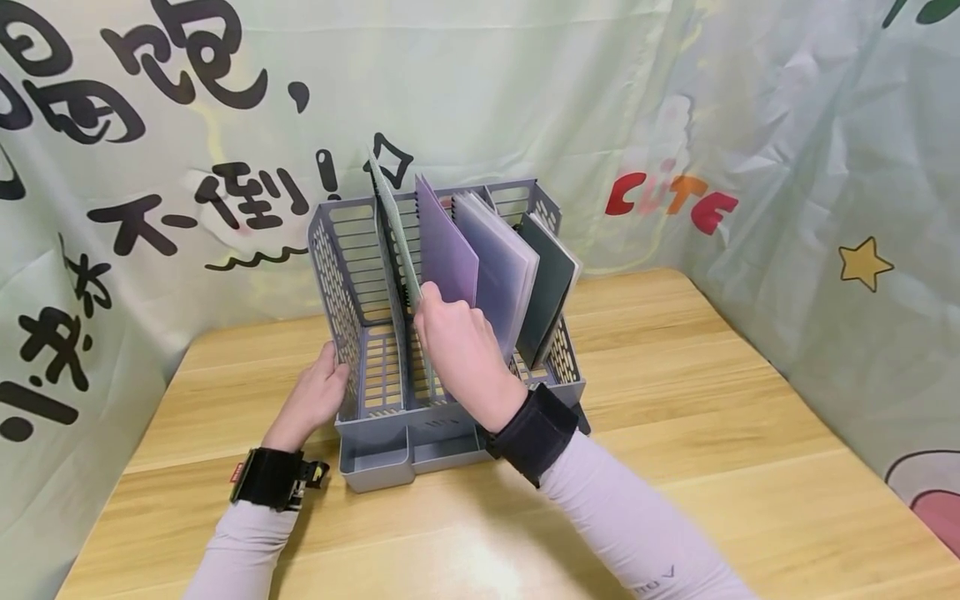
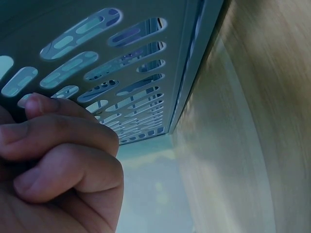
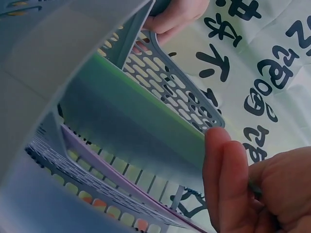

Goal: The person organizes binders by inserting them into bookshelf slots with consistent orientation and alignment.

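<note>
A grey desk file organizer (image 1: 450,421) with slotted sides stands on the table. My left hand (image 1: 311,398) holds its left side panel near the front, fingers curled by the slots in the left wrist view. With my right hand (image 1: 468,350) I pinch the near edge of a light green spiral notebook (image 1: 397,221), which stands upright in a slot beside a divider. Right of it are a purple notebook (image 1: 446,242), a clear-covered one (image 1: 498,267) and a dark green notebook (image 1: 547,287) leaning to the right. In the right wrist view the green notebook (image 3: 131,116) runs up to my fingertips.
Two shallow trays (image 1: 375,462) form the organizer's front. The wooden table (image 1: 697,400) extends around it. A printed cloth (image 1: 487,92) hangs behind and along both sides.
</note>
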{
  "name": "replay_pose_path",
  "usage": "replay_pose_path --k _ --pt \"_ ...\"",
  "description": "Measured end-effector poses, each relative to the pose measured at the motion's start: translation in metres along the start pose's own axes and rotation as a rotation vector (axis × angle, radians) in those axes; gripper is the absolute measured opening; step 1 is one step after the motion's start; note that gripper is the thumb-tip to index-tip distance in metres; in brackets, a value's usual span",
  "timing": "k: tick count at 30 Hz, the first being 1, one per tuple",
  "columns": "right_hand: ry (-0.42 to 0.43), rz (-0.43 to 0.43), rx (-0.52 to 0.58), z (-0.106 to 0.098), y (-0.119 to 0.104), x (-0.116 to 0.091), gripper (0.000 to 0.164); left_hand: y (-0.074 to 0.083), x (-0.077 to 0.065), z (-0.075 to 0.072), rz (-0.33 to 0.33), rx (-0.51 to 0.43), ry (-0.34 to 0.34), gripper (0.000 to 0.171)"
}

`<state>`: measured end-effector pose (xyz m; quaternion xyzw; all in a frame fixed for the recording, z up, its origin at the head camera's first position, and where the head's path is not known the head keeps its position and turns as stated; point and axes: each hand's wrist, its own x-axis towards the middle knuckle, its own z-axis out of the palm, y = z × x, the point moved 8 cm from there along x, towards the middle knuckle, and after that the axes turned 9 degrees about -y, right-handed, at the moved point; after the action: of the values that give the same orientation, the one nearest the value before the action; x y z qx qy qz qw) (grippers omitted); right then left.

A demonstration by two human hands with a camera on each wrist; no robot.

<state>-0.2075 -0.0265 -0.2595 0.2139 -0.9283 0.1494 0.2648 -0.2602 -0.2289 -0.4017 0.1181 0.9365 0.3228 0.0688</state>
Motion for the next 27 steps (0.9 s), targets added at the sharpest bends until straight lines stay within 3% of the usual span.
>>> replay_pose_path --k 9,27 --pt "-0.038 0.0 0.061 0.004 0.006 -0.009 0.018 -0.001 0.001 0.0 0.014 0.016 0.002 0.05" --pt "0.006 -0.008 0.089 0.017 0.012 -0.025 0.019 -0.003 0.002 0.001 -0.007 -0.009 0.001 0.052"
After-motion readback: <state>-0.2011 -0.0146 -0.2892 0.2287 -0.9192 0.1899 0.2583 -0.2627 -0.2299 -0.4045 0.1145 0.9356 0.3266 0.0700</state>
